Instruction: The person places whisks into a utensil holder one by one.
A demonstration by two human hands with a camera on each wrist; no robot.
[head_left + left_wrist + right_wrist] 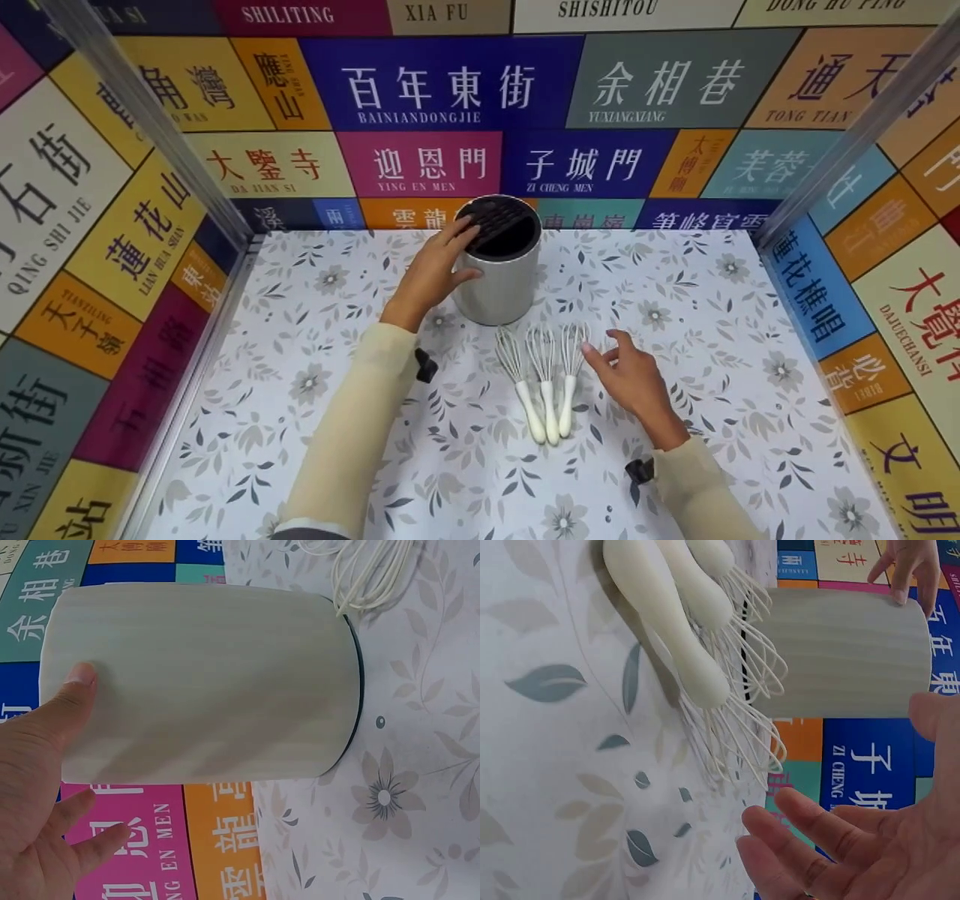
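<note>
A pale cylindrical utensil holder stands upright at the back middle, dark inside with a black slotted insert at its mouth. My left hand is at its left upper side, fingers spread by the rim; in the left wrist view the thumb lies against the wall. Three whisks with cream handles lie side by side in front: a left whisk, a middle whisk and a right whisk. Just right of their wire heads hovers my right hand, fingers loosely bent and holding nothing.
A white cloth with grey flowers and leaves covers the table. Colourful panels with Chinese lettering wall in the back and both sides. Clear corner strips run up at the left and right.
</note>
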